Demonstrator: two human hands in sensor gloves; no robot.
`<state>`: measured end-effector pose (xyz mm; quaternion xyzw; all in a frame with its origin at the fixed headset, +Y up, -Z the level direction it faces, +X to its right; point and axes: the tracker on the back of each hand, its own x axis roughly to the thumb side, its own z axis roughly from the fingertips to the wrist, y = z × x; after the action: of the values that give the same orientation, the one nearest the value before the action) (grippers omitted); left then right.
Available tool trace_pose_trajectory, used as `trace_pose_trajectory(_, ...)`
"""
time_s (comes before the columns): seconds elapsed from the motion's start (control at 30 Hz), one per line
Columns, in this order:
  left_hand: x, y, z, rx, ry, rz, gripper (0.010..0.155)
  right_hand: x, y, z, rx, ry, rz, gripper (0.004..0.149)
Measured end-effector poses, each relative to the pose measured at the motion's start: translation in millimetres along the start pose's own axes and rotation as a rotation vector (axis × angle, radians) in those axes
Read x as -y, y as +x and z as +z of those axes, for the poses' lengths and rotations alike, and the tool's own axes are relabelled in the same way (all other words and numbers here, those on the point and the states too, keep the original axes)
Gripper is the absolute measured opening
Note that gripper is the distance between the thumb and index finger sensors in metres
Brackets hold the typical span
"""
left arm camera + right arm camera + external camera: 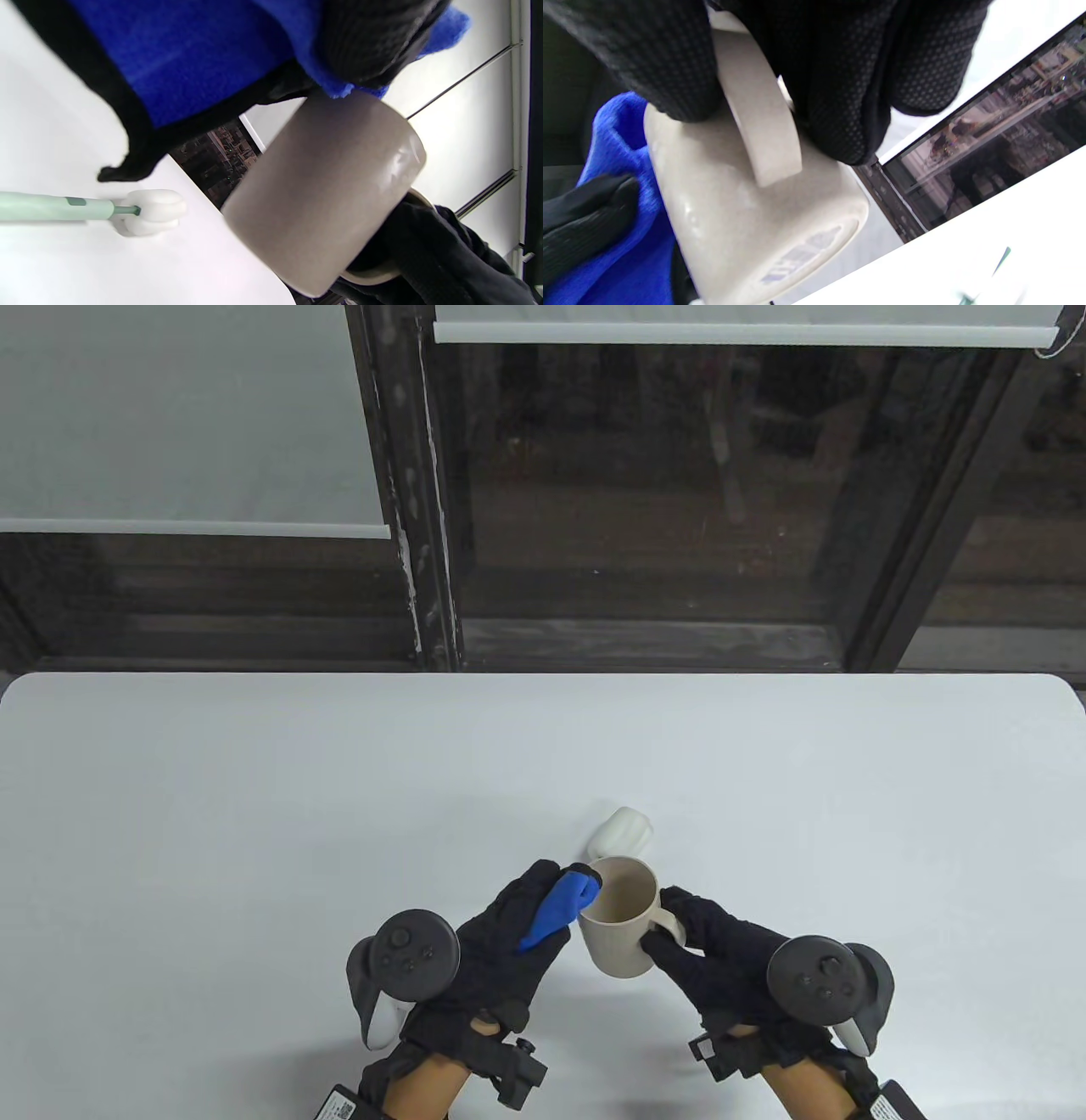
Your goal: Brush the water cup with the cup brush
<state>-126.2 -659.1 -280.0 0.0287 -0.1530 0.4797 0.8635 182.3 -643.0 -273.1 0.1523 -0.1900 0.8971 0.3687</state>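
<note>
A beige water cup [619, 916] is held above the table, near its front edge. My right hand [721, 954] grips its handle [759, 123]; the cup also shows in the right wrist view [746, 228]. My left hand [509, 942] holds a blue cloth [556, 912] and presses it against the cup's rim and left side; the cloth [191, 55] and cup [322, 190] fill the left wrist view. The cup brush lies on the table behind the cup: its white sponge head [624, 831] [155, 212] and pale green handle [51, 207] show, and no hand touches it.
The white table [254, 814] stretches to both sides and back to a dark window wall [645, 509] with roller blinds.
</note>
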Motion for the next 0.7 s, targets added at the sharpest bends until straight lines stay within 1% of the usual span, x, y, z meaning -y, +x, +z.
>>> trace_pose_trajectory(0.17,-7,-9,-1,-0.030,-0.022,0.048,0.064,18,-16,-3,-0.004,-0.081,0.116,0.042)
trace_pose_trajectory(0.23,-9,-11,-1,-0.043,-0.014,0.054,0.063,25,-27,-4,-0.040,-0.105,0.151,0.042)
trace_pose_trajectory(0.4,-7,-12,-3,-0.055,-0.035,0.044,0.064,40,-64,-8,-0.174,-0.155,0.217,0.042)
trace_pose_trajectory(0.53,-5,-14,-3,-0.074,-0.043,0.020,0.064,43,-102,-9,-0.320,-0.146,0.232,0.042)
trace_pose_trajectory(0.7,0,-15,-3,-0.077,-0.059,0.004,0.063,37,-133,-7,-0.443,-0.103,0.280,0.042)
